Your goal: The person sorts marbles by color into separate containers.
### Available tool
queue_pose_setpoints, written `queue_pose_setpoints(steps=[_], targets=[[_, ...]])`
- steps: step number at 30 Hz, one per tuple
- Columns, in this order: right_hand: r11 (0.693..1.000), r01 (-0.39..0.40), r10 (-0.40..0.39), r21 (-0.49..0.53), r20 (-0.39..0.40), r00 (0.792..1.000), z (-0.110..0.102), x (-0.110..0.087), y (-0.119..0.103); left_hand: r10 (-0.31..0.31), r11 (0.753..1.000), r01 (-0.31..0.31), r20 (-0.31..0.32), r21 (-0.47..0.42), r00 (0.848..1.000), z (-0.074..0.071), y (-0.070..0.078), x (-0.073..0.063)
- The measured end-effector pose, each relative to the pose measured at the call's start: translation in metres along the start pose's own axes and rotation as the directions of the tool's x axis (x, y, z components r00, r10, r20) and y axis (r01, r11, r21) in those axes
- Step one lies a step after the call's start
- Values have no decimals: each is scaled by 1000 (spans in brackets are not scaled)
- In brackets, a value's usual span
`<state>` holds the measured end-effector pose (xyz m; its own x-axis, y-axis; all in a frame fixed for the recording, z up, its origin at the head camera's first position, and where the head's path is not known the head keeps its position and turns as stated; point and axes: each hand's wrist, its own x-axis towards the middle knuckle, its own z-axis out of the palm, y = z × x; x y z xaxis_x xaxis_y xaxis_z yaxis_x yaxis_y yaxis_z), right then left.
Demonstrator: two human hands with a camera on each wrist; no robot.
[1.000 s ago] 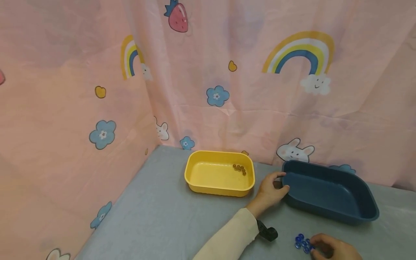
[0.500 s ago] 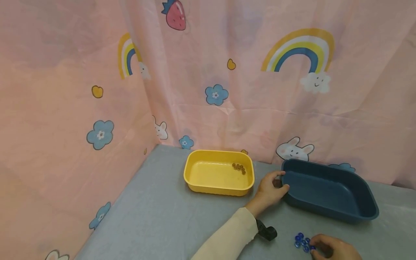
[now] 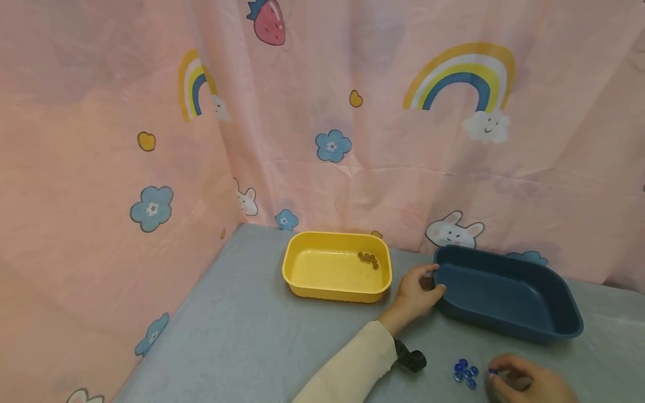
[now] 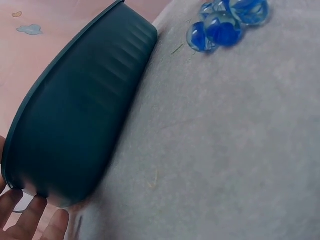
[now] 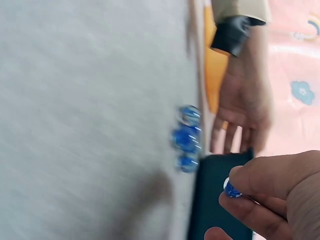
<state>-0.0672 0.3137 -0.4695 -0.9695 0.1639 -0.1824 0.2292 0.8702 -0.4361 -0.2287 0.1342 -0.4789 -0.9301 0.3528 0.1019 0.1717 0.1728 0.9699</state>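
In the head view, my left hand (image 3: 414, 294) grips the left end of a dark blue plastic bin (image 3: 504, 299), thumb and fingers at its rim. The left wrist view shows its fingertips against the outer wall of the bin (image 4: 75, 115). My right hand (image 3: 536, 383) pinches a blue glass marble (image 5: 232, 189) between thumb and fingertip, just above the cloth in front of the bin. Several more blue marbles (image 3: 467, 374) lie in a loose cluster to the left of that hand. No marble shows inside the dark blue bin.
A yellow bin (image 3: 322, 280) stands left of the left hand, with several amber marbles (image 3: 368, 258) at its right side. Grey cloth (image 3: 242, 336) covers the table. A pink printed curtain (image 3: 302, 184) hangs behind and to the left.
My right hand has drawn slightly right and away from the cluster with one marble in its pinch. My left hand stays at the dark blue bin. The head view shifts slightly.
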Motion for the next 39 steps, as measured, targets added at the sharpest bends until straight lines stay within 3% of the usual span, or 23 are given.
queue_pose_setpoints(steps=[4,7,11,14,25,30,39], targets=[[1000,13,-12,15,-78,997,-17,2,-6,-3,1000,3,-8,-13,1000,-1,0,0],[999,53,-51,6,-174,983,-32,3,-10,-4,1000,4,-11,-23,1000,-1,0,0],[989,148,-146,-20,-341,929,-48,3,-13,1,1000,-2,-15,-27,1000,-1,0,0],[983,182,-176,-24,-414,893,-59,8,-13,5,1000,-5,-14,-28,1000,-1,1,0],[975,212,-218,-59,-400,890,-83,48,-8,35,998,-35,4,-43,999,-1,2,1],[972,229,-233,-56,-361,903,-85,72,-3,25,998,-24,7,-57,1000,-2,1,1],[959,274,-283,-76,-307,909,-78,111,7,63,998,-63,-1,-24,998,-1,0,0]])
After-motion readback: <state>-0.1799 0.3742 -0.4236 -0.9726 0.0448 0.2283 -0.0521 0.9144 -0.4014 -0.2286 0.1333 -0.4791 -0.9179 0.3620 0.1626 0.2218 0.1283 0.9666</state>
